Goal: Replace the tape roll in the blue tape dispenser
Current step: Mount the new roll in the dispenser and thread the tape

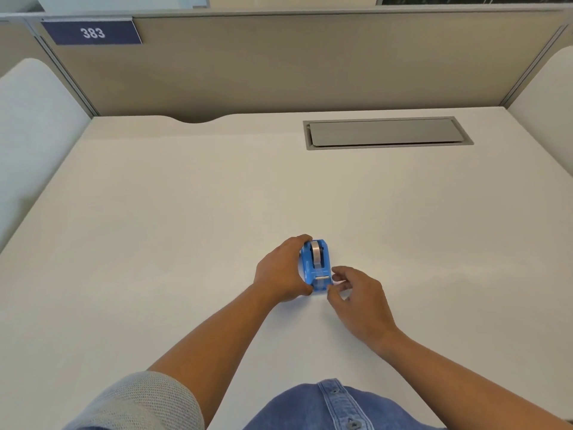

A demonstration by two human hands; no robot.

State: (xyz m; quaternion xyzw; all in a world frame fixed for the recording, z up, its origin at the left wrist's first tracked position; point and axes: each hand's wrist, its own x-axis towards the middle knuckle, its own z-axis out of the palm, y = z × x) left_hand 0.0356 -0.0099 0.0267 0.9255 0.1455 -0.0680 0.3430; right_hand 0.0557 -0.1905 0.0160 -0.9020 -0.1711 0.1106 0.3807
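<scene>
The blue tape dispenser (315,265) stands on the white desk (186,228), close in front of the person. The left hand (280,271) wraps around its left side, fingers curled over the far end, likely to keep it from sliding. The right hand (356,297) sits just beside the cutter end, loosely curled, fingertips pinching what seems a short strip of tape (too small to be sure). A tape roll (316,252) sits inside the dispenser.
</scene>
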